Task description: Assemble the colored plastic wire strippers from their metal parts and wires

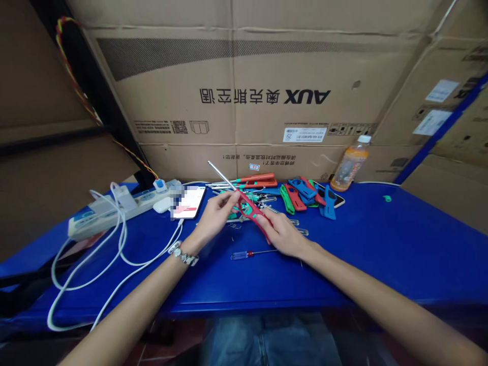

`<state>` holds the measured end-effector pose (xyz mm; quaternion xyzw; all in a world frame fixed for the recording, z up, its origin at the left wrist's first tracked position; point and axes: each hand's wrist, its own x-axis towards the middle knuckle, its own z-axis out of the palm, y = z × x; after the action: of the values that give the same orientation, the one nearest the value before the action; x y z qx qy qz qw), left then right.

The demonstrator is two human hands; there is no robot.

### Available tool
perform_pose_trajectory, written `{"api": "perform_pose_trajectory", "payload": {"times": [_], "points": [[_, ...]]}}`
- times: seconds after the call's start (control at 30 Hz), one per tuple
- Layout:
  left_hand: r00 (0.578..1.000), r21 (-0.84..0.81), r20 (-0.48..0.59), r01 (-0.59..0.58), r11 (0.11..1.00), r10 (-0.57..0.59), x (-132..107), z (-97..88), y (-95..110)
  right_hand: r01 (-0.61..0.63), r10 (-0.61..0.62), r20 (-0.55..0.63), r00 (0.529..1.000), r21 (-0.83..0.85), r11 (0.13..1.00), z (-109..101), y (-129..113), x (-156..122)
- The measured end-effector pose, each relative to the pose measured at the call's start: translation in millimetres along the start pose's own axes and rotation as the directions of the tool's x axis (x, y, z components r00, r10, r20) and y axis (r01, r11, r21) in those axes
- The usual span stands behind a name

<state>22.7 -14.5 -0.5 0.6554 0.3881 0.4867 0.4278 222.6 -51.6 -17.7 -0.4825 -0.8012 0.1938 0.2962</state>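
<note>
Both hands hold one long-necked lighter (263, 223) with a red handle and a thin metal tube that points up and to the left. My left hand (219, 213) pinches it where the tube meets the handle. Around the rear of the handle my right hand (284, 235) is closed. A green part shows in the handle's opening. Below the hands a small screwdriver (241, 255) with a clear purple and red handle lies on the blue table (343, 259). Behind them is a pile of lighter parts, partly hidden, with orange-handled lighters (261, 178) at its back.
Blue, red and green handle shells (295, 195) are heaped right of the pile, over a phone-like slab. An orange drink bottle (351, 162) leans against the cardboard (183, 66). At left are a lit phone (194, 201), a power strip (86, 223) and looping white cables (122, 239).
</note>
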Motion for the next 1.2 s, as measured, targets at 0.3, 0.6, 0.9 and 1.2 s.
{"api": "perform_pose_trajectory", "payload": {"times": [0.3,0.6,0.9,1.2], "points": [[0.985,-0.463,0.022,0.161,0.872,-0.169,21.2,6.8,21.9,-0.004,-0.027,0.138,0.990,0.217,0.976,-1.4,-6.1,11.0],[0.989,0.615,0.144,-0.073,0.785,-0.020,14.3,-44.3,2.8,0.143,-0.123,0.083,0.989,-0.322,0.936,14.6,-8.6,76.4],[0.969,0.738,0.229,-0.232,0.634,0.088,14.1,-45.1,-4.9,0.263,-0.231,0.140,0.963,-0.286,0.922,31.1,2.6,88.9],[0.937,0.743,0.325,-0.336,0.579,0.127,7.1,-39.4,4.0,-0.171,0.253,-0.010,0.967,0.709,0.684,-18.7,38.0,51.8]]}}
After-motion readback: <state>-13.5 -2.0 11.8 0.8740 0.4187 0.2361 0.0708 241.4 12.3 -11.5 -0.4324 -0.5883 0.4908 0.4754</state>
